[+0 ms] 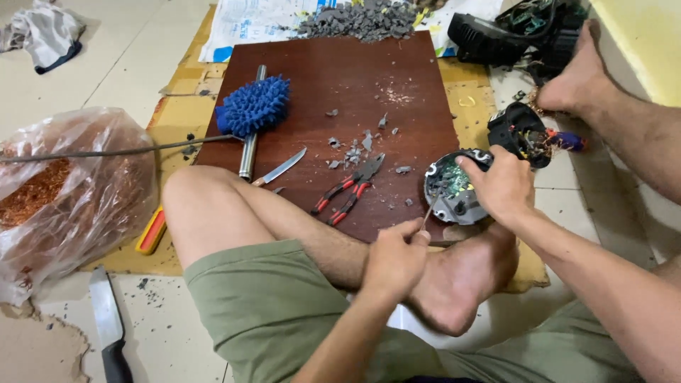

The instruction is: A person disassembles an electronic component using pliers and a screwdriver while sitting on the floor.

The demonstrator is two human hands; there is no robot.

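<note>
Far left of both grips, lying on the floor: a clear bag (67, 191) bulging with coppery wire strands, its mouth gathered around a thin cable (106, 152). Below the bag, resting flat: a cleaver (108, 323) with a black handle. Between bag and knee, peeking out: a yellow and red tool (152, 230).

Further toward the grips, sitting on a dark wooden board (397, 71): a blue duster (253, 106) on a metal rod, a knife (280, 169) partly hidden by the knee, and red-handled pliers (349, 191) lying among grey chips. At the board's far edge, heaped on printed paper: a rubble pile (358, 20) of grey fragments.

Just right of the pliers, closing the left hand (396, 257) in a fist around a thin pick (430, 207), tip reaching up into the open shell.

Gripping with the right hand (501, 186), fingers curled over the rim: a round housing (452, 190), tilted open toward the camera, holding a green circuit board and small parts inside. Housing sitting just above the bare foot, at the board's right edge.

Just up and right of that grip: a black casing (521, 128) spilling coloured wires. Beyond it, piling near the wall: black scrap (511, 32).
</note>
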